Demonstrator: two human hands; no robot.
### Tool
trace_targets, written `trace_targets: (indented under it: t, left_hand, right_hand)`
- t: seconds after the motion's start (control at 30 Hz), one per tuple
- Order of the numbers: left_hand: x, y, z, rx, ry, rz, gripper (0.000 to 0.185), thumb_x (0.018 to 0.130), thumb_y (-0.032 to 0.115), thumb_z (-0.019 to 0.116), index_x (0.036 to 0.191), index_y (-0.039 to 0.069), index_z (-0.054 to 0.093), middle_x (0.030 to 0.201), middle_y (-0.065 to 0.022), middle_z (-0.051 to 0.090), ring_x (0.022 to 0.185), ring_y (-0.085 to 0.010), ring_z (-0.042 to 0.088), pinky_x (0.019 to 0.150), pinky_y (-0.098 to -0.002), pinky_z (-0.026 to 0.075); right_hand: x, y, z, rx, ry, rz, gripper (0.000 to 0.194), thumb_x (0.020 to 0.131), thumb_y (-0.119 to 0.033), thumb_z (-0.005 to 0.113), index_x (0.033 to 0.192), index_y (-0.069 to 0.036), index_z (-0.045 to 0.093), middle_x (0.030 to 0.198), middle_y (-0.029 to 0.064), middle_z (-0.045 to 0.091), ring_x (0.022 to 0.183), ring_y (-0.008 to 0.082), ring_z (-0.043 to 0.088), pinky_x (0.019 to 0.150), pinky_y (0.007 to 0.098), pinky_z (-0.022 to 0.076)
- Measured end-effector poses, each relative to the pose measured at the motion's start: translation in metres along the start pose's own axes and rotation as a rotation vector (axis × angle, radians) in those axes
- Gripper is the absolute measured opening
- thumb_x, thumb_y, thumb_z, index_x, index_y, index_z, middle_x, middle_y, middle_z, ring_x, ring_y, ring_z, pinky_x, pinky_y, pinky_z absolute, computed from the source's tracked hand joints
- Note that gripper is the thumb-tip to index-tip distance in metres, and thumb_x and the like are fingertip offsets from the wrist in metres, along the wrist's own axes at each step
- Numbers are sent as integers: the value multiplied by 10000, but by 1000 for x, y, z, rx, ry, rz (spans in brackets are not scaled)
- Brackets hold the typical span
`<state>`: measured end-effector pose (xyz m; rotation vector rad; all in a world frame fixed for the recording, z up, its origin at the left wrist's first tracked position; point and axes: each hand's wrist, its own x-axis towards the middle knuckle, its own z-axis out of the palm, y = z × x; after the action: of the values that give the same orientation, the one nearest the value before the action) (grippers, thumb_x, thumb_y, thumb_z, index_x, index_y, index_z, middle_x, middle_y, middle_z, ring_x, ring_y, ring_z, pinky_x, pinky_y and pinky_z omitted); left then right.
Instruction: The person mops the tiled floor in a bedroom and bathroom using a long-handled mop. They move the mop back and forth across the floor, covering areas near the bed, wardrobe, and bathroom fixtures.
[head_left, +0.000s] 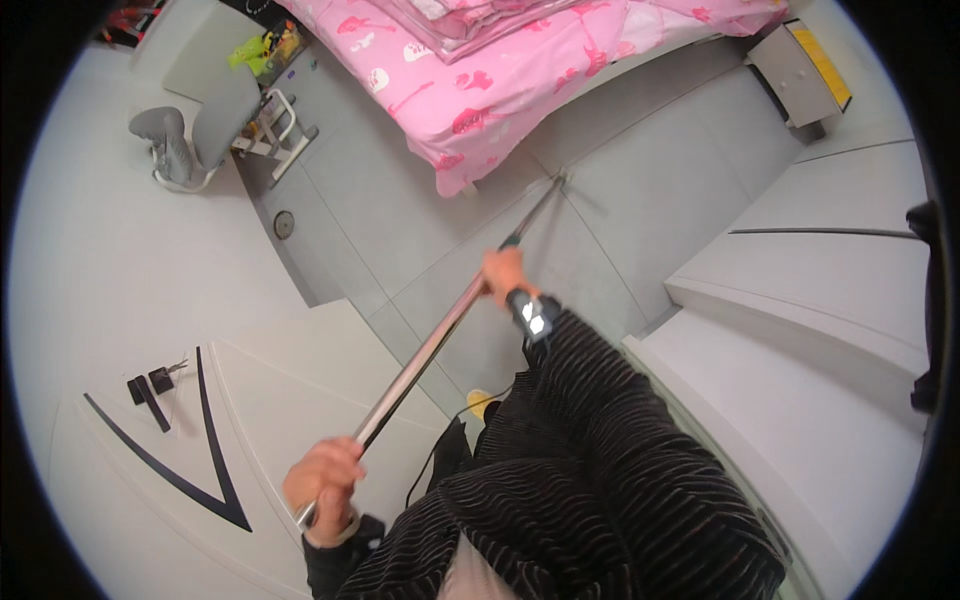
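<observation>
A long shiny metal pole (420, 360) slants across the view, in both of my hands. My left hand (324, 480) is wrapped around its upper end, near the white door. Farther down, my right hand (504, 274) grips the shaft just above a dark collar (511, 241). The thinner lower section (538, 206) reaches to the grey tiled floor (622, 202), close to the corner of the bed. What is fitted at the pole's far end is too small to make out. A dark device with bright lit spots (532, 316) sits on my right wrist.
A bed with a pink printed cover (480, 82) fills the top. Right of it stands a bedside cabinet (802, 75); white cabinetry (810, 300) lines the right. At left are a grey chair (225, 112), a round floor object (283, 225) and a door with a black handle (154, 403).
</observation>
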<state>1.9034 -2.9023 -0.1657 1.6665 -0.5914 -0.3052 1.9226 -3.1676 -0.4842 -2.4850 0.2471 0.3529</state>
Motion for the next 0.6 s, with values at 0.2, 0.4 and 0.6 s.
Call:
trace_targets:
  t: [0.2,0.4,0.6]
  left_hand:
    - [86,-105,84,-60,-155,28,261,857,90,489,613,-1,487,643,-86,516,727,-253,537,820,-456,454]
    - [88,-127,90,-57,-209,-53,199,840,28,485,645,-15,483,697,-93,526,743,-259,539,841,-470,457]
    - [-5,-104,39,-17,-139,-103,351,913,188,497,608,14,482,654,-74,507,730,-240,540,823,-462,454]
  right_hand:
    - [124,194,15,47,78,163,170,511,-239,720,534,-105,618,607,128,622,539,300,600,418,421,362]
    - [136,218,66,391,6,228,187,797,-132,548,762,18,653,731,165,674,652,240,682,560,349,563]
    - [73,104,95,-252,-213,199,191,743,-210,565,688,-74,688,651,124,656,592,290,628,498,438,383]
